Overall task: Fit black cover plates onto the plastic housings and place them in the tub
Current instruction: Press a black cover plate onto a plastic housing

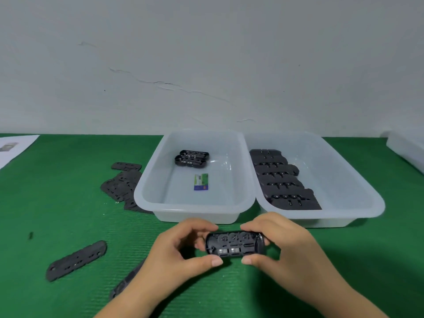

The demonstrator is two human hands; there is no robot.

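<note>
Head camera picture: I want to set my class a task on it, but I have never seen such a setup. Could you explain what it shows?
There is no machine here. The one picture comes from a camera worn on a person's head, looking forward and down at a green table. The left hand and right hand together hold a black plastic housing, fingers curled round its ends. Behind stand two clear tubs: the left tub holds two black parts and a small card, the right tub a row of black parts. Flat black cover plates lie loose on the table to the left.
</note>
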